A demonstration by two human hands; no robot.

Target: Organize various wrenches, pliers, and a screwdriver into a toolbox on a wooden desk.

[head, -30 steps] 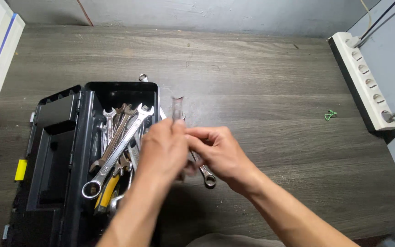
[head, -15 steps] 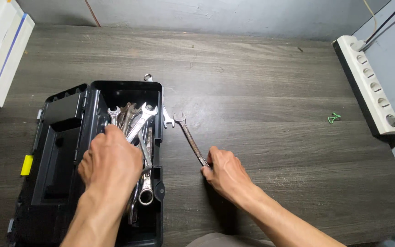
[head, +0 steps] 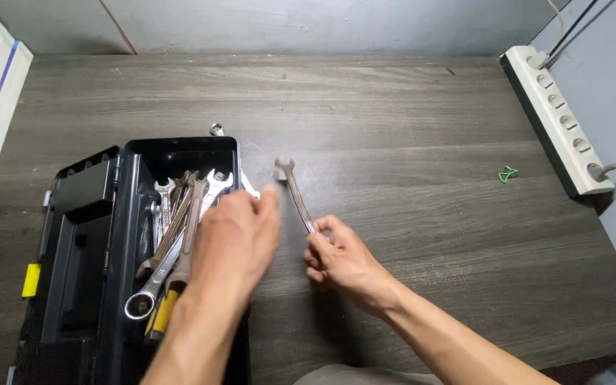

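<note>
a: what changed?
b: the left hand left the toolbox, fingers loose and empty. the right hand pinches the wrench, now lifted off the tabletop.
a: meaning?
b: probably being passed across.

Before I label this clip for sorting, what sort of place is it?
Probably a home workbench or small workshop corner: an open black toolbox full of wrenches sits on a dark wood-grain table, and a white power strip lies along the wall.
</note>
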